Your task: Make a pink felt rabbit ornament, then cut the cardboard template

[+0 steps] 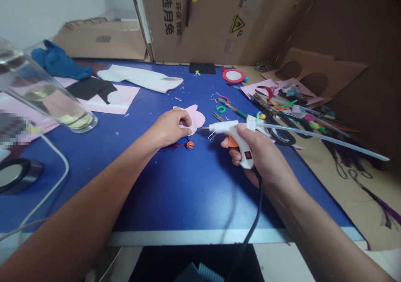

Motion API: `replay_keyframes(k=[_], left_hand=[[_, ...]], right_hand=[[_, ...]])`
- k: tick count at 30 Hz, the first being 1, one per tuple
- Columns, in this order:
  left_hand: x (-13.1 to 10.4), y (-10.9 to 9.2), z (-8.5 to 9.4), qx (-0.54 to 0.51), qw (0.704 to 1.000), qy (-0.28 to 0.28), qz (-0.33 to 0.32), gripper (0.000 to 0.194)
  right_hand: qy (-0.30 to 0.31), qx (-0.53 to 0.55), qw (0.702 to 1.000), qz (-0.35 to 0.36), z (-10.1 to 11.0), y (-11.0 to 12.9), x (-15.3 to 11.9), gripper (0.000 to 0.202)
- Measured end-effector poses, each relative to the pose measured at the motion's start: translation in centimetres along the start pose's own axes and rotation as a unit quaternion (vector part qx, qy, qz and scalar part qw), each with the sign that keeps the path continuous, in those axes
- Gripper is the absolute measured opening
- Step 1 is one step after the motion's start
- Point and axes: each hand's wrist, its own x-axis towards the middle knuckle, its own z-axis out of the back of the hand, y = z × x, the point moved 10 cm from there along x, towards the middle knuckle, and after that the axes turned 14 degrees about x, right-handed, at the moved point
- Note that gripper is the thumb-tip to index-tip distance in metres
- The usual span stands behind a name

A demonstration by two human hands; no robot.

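Note:
My left hand (175, 126) pinches a pink flower-shaped cutout (197, 118) above the blue table. Just below that cutout hangs or lies a small orange bell (190, 145) with dark cord; I cannot tell whether they are joined. In my right hand (257, 148) is a white hot glue gun (230, 127), fingers wrapped round its handle near the orange trigger (232, 141). Its nozzle points left, close to the cutout's right edge. A long clear glue stick (326, 139) sticks out of the back, and a black cord (258, 207) runs down from the handle.
Scissors, pens and scraps crowd the right side by pink paper (266, 87). A red-rimmed disc (233, 76) lies at the back before a cardboard wall (213, 31). At left are a clear bottle (62, 102), black tape roll (21, 175), white cable (59, 161) and blue cloth (62, 62).

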Motion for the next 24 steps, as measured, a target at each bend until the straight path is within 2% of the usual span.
replay_keyframes(k=[4,14,24], left_hand=[[-0.08,-0.11,0.13,0.012,1.0,0.002,-0.014,0.013],[-0.12,-0.28,0.09,0.02,1.0,-0.011,-0.001,0.01],[-0.14,-0.27,0.07,0.032,0.999,-0.031,0.01,0.011]], right_hand=[[-0.001,0.002,1.0,-0.003,0.04,-0.07,-0.03,0.047],[-0.005,-0.01,1.0,-0.002,-0.18,0.19,-0.17,0.05],[-0.005,0.02,1.0,-0.005,0.0,-0.19,-0.03,0.043]])
